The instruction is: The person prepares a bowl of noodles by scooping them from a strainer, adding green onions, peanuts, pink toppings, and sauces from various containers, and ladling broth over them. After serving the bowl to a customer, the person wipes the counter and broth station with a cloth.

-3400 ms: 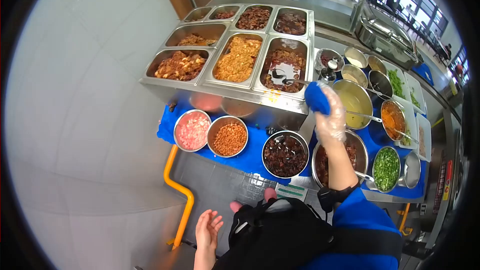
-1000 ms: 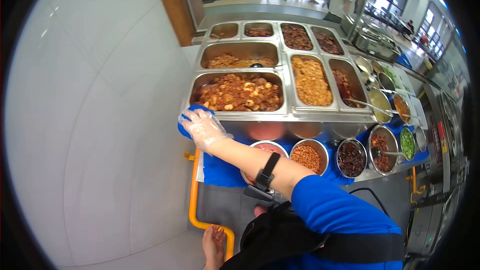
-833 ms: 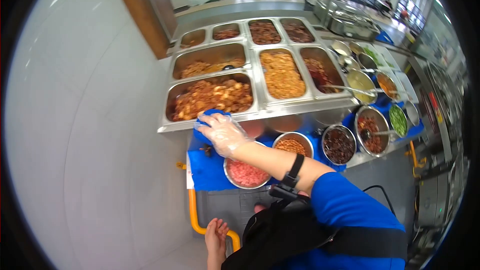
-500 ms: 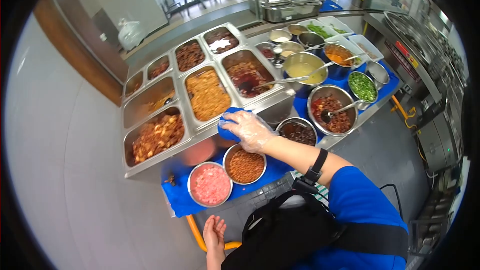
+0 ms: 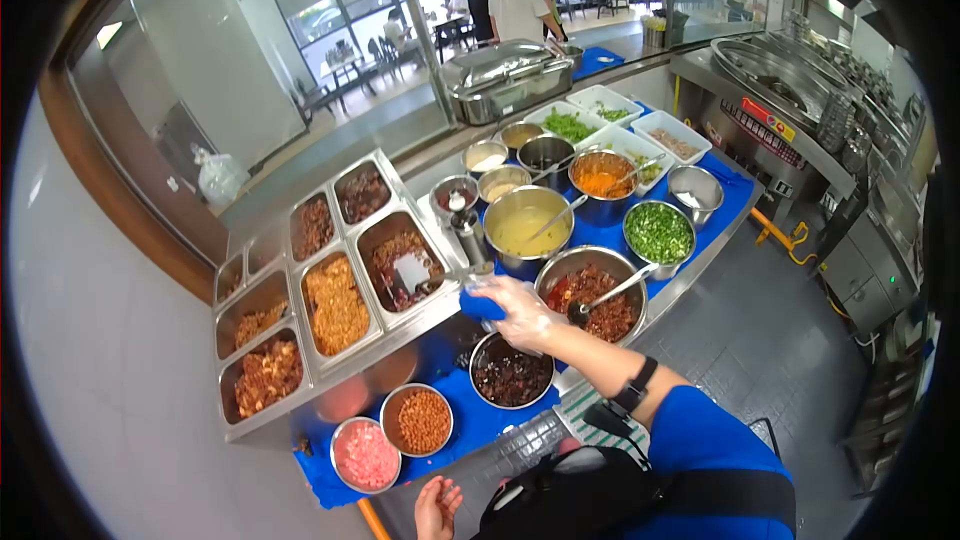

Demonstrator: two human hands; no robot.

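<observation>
My right hand (image 5: 518, 312), in a clear plastic glove, is closed around a bunched blue cloth (image 5: 482, 305). It is at the right front corner of the steel food well unit (image 5: 345, 368), close to a bowl of dark red chilli mix (image 5: 625, 312) and above a bowl of dark brown food (image 5: 512, 372). Low in the view, my bare left hand (image 5: 437, 510) hangs with loosely curled fingers and nothing in it. Nearest to it are bowls of chopped pink food (image 5: 367, 456) and brown beans or nuts (image 5: 420, 420).
Rectangular pans such as one of orange-brown food (image 5: 338, 305) fill the unit. Pots of yellowish liquid (image 5: 528, 225) and chopped greens (image 5: 660, 232) stand on blue cloth, some with ladles sticking out. A chafing dish (image 5: 508, 80) sits by the glass. People are beyond it.
My right hand has moved along the unit's front edge to its right corner with the blue cloth. The view has tilted up and turned right, showing more of the room behind the glass.
</observation>
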